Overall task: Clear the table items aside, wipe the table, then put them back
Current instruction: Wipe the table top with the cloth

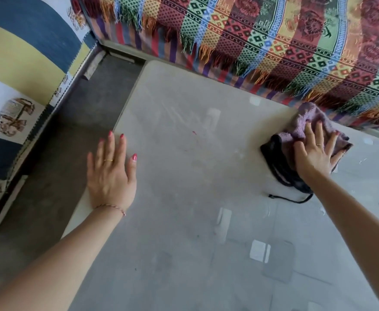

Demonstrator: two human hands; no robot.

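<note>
Purple cloth (312, 122), pale grey table (184, 198), multicoloured striped geometric fringed blanket (273, 41)

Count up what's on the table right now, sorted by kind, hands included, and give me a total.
Hands flat on the table: 2, left hand and right hand
Cloths: 1, purple cloth under the right hand
Black straps or cords: 1, black strap beside the cloth
Total: 4

Pale grey bench (184, 198) before me, its surface scuffed. My left hand (111, 173) lies flat at its left edge; a purple cloth (307, 124) lies far right, under my right hand (316, 151).
</note>
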